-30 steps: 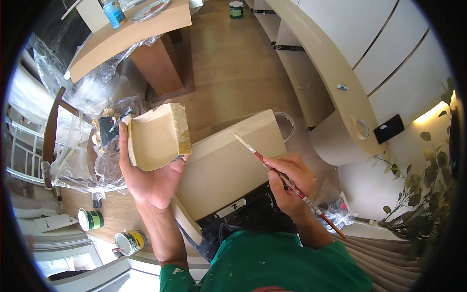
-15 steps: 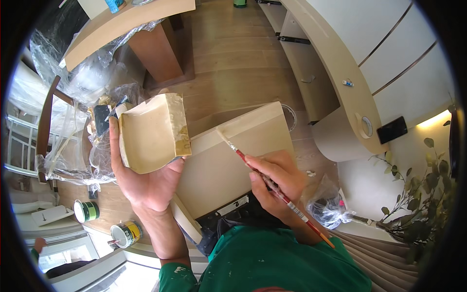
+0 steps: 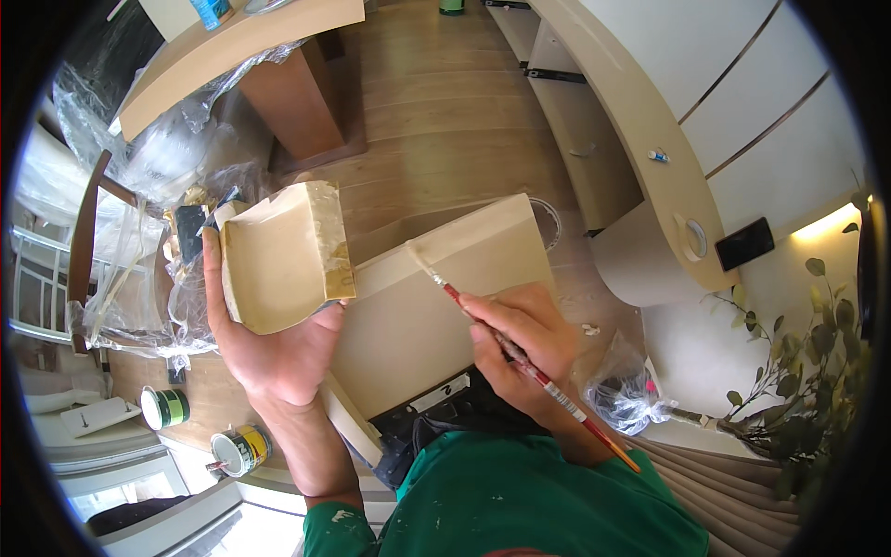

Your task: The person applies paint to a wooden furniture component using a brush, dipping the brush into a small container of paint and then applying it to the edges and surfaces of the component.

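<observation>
In the head view, a person's right hand (image 3: 524, 339) pinched a slim paintbrush (image 3: 523, 360), its tip having shifted left along a beige board's (image 3: 436, 334) far edge, apparently reaching another stretch. The left hand (image 3: 278, 362) cradled a carton (image 3: 331, 232), thumb along its side, other fingers mostly hidden, their spread unclear.

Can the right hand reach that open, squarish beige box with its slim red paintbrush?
Probably yes: the right hand holds the slim red paintbrush with its tip to the right of the open, squarish beige box. The left hand holds the box open side up; nothing seems in the way.
</observation>
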`<state>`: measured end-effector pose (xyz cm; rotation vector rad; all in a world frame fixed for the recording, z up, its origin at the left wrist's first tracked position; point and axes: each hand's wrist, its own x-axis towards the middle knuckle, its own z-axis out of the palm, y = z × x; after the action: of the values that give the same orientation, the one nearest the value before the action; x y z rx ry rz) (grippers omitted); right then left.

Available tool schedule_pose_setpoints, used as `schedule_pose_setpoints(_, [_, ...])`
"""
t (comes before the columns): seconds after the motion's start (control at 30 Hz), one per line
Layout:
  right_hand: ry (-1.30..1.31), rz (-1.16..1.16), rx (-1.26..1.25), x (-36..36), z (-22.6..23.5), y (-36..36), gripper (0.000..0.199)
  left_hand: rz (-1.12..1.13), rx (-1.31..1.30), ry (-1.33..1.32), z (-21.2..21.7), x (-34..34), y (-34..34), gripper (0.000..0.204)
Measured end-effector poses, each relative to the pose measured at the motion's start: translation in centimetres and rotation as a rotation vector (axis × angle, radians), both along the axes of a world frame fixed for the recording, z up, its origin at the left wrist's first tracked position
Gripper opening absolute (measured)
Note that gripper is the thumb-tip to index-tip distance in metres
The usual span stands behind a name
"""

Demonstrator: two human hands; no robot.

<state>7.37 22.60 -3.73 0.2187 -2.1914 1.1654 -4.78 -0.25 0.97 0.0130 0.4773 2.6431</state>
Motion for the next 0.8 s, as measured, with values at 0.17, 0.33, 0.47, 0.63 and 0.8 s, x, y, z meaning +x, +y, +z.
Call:
schedule_pose_setpoints(0.17, [-0.001, -0.074, -0.034, 0.0, -0.3, 1.1, 0.036, 0.005, -0.029, 0.007, 0.0, 0.0, 0.0, 0.056])
schedule_pose_setpoints(0.33, [-0.021, -0.172, -0.059, 0.3, -0.9, 2.7, 0.037, -0.005, -0.028, 0.02, 0.1, 0.0, 0.0, 0.057])
schedule_pose_setpoints(0.47, [-0.017, -0.151, 0.023, 0.4, -0.1, 2.7, 0.032, -0.001, -0.027, 0.018, 0.0, 0.0, 0.0, 0.057])
schedule_pose_setpoints(0.63, [-0.041, -0.047, -0.05, 0.3, 0.2, 1.2, 0.045, 0.027, -0.034, -0.033, 0.3, 0.1, 0.1, 0.057])
schedule_pose_setpoints(0.8, [-0.006, 0.02, -0.027, 0.0, 0.0, 0.8, 0.049, 0.007, -0.026, -0.014, 0.5, 0.1, 0.2, 0.06])
